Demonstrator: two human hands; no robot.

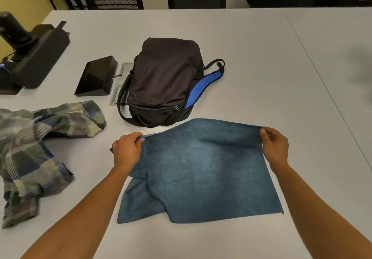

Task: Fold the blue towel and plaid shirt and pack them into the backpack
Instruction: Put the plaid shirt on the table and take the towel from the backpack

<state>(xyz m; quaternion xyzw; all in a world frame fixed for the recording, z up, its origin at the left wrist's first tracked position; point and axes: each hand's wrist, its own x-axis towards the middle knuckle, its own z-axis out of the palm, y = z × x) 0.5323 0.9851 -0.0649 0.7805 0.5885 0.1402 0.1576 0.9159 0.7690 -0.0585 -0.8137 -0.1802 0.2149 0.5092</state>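
From the head view, the left hand and right hand are each pinching a far corner of the towel, lifting that edge while the near edge is lying on the table. The backpack is sitting just beyond both hands, zipped; the shirt is lying crumpled left of the left hand. The bunched lower-left corner is likely to fold crooked.

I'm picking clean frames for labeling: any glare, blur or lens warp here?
Head view: soft even light with a pale sheen on the blue towel; a blurred dark smudge at the right edge; the table edges bow from the wide lens; both hands look sharp.
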